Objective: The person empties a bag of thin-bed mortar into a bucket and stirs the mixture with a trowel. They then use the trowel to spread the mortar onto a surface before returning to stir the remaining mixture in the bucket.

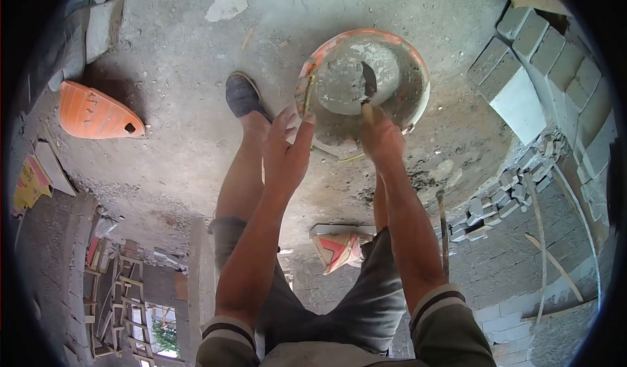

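Head cam rn: R hand [382, 138] is pinched round the handle of a small trowel [369, 79], dark blade sticking out over the round orange-rimmed basin [392, 38] on the floor [183, 47], w/ grey stuff [333, 89] inside. L hand [287, 154] is by the basin's near-left edge, fingers loosely spread, tho can't tell if the tips touch the rim. Orange scoop-like piece [98, 113] lies well off to the left, grey blocks [547, 45] over on the right.
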A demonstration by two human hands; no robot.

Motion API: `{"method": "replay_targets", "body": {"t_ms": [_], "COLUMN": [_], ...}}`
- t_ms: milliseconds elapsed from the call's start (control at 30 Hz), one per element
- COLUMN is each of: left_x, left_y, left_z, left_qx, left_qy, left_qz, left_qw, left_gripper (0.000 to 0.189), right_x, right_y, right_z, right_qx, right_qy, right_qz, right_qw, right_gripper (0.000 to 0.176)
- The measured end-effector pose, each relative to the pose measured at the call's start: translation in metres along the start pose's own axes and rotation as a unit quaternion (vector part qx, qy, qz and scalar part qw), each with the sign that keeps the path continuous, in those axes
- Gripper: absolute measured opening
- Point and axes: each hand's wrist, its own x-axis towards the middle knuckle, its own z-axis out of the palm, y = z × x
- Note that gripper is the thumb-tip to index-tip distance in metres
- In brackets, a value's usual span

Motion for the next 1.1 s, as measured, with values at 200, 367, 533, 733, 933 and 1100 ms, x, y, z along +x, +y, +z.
{"method": "replay_targets", "body": {"t_ms": [200,367,533,733,933,1100], "left_x": [-0.003,-0.006,-0.006,-0.003,-0.005,-0.004], "left_y": [0.011,0.008,0.016,0.010,0.015,0.011], "left_z": [0.004,0.005,0.004,0.003,0.004,0.005], "left_qx": [-0.044,-0.060,-0.071,-0.071,-0.104,-0.113], "left_qy": [0.007,-0.007,-0.013,0.009,-0.010,-0.019], "left_qz": [-0.030,-0.094,-0.090,-0.085,-0.127,-0.129], "left_qw": [0.999,0.994,0.993,0.994,0.986,0.985], "left_gripper": [0.057,0.060,0.060,0.045,0.051,0.059], "right_x": [-0.003,-0.035,-0.012,0.040,0.006,-0.016], "right_y": [-0.022,0.041,0.041,0.020,-0.001,0.000], "right_z": [-0.054,-0.046,-0.109,-0.053,-0.042,-0.031], "right_qx": [0.673,0.364,-0.044,-0.116,-0.110,-0.109], "right_qy": [-0.252,-0.160,-0.029,-0.078,-0.077,-0.043], "right_qz": [0.299,0.126,0.052,-0.045,-0.095,-0.105], "right_qw": [0.628,0.909,0.997,0.989,0.986,0.988], "right_gripper": [0.037,0.038,0.039,0.045,0.023,0.030]}}
